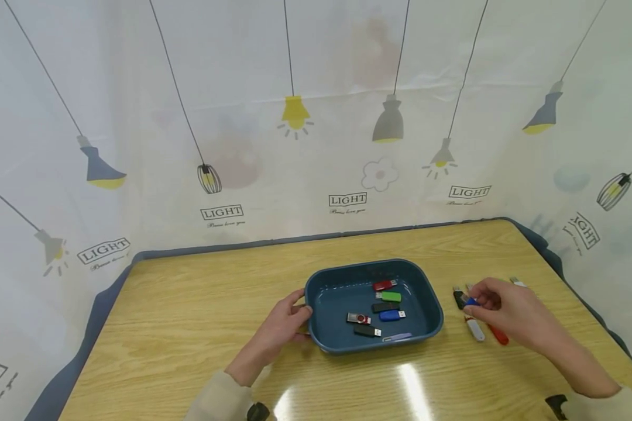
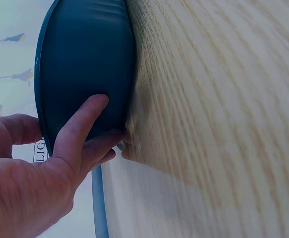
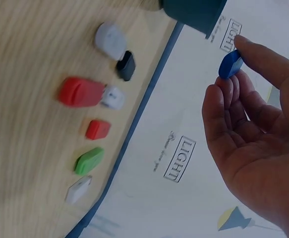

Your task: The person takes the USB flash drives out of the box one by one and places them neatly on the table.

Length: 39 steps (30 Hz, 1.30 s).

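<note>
We see a left hand (image 1: 283,321) gripping the left end of a dark blue plastic tray (image 1: 330,301). Its thumb is at the rim and its other fingers press on the outside wall. The tray sits on a wooden table (image 1: 189,327).

We see a right hand (image 1: 524,313) off to the right of the tray. It pinches a blue USB stick (image 3: 228,65) between its thumb and fingers, up above the table.

Inside the tray, we find seven USB sticks lying flat. On the right side, going from back to front, there is a red one (image 1: 383,285), a green one (image 1: 390,296), a black one (image 1: 385,307) and another blue one (image 1: 391,316). Nearer the front lie a silver and red one (image 1: 358,318), a second black one (image 1: 366,331) and a thin pale purple one (image 1: 398,337).

More sticks lie on the table around and under the right hand. We spot a long white one (image 1: 474,328) beside a long red one (image 1: 499,335), and a small black one (image 1: 458,298) just behind them. From the right wrist, we also see a bright green one (image 3: 89,160) there.
</note>
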Tool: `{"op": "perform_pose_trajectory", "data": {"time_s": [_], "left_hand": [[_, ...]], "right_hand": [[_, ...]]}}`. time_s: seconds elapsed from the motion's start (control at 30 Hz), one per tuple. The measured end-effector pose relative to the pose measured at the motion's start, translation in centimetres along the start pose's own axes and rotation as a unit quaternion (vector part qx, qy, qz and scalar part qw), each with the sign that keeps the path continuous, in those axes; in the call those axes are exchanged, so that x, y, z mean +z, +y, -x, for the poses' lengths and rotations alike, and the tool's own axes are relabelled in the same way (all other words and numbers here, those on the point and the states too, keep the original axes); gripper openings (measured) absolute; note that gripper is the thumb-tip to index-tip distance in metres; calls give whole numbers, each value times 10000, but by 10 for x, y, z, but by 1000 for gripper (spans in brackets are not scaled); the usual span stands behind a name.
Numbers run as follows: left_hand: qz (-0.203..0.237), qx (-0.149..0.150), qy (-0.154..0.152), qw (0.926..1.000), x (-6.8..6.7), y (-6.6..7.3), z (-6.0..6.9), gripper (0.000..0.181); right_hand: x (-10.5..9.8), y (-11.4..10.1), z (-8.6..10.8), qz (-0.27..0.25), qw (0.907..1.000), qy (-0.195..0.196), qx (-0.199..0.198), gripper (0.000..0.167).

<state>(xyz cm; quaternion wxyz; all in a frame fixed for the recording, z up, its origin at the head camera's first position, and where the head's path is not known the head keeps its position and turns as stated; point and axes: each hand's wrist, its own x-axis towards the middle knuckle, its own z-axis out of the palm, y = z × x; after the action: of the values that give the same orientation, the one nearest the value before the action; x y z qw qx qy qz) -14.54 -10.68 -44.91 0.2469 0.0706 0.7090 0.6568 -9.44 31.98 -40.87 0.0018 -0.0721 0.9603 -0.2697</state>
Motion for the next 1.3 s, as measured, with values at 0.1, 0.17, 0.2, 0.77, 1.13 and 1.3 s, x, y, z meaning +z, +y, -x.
{"op": "perform_pose_trajectory", "data": {"time_s": [0.1,0.17,0.2,0.77,1.13,1.3], "left_hand": [[-1,8,-13,10000,0,0,0,62],[2,13,-23,10000,1,0,0,62],[5,15,-25,10000,1,0,0,62],[-88,-24,51,9999,1,0,2,61],[-81,-24,47,10000,0,1,1,61],[-98,-47,64,9999,0,1,1,62]], "right_hand": [[-2,10,4,49,9998,-60,184,23],[-3,16,6,71,9994,-94,315,25],[-4,19,7,78,9992,-109,379,26],[-7,66,15,159,9961,-261,832,34],[-4,82,12,397,9931,-508,977,33],[-3,88,12,485,9910,-702,1030,35]]}}
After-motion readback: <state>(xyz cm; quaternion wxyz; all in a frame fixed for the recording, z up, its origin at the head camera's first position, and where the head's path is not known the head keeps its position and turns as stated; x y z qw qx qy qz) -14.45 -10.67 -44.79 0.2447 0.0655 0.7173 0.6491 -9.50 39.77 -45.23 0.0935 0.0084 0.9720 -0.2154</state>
